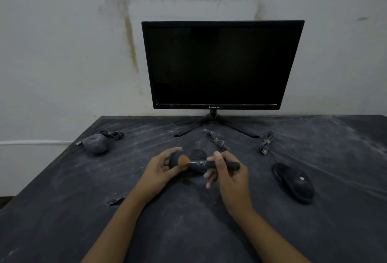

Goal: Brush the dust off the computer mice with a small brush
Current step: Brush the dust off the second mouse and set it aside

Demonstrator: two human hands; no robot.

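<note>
A dark, switched-off monitor (219, 63) stands on a thin-legged stand at the back of a black, dust-streaked counter (62, 210), against a stained pale wall (62, 53).

Directly in front of the monitor, a person's two bare forearms reach in from the near edge. The left hand (159, 170) grips a dark held mouse (198, 154), its fingers (173, 150) curled round the mouse's left end. Whether this mouse rests on the counter or is lifted off it cannot be told.

The right hand (228, 176) holds a small brush (201, 164) by its black handle, pinched between thumb and fingers (217, 155), with the lower fingers loosely spread. The brush lies level, and its orange-brown bristles point left and touch the held mouse just beside the left thumb.

In front of the monitor and to its left, near the counter's edge, sits a dusty mouse (96, 143), grey with powder, its coiled cable (111, 133) just behind it.

In front of the monitor and to its right lies a black mouse (293, 182), far less dusty, with a bundled cable (266, 142) between it and the monitor's stand. A third tied cable (215, 141) lies between the stand and the hands.
</note>
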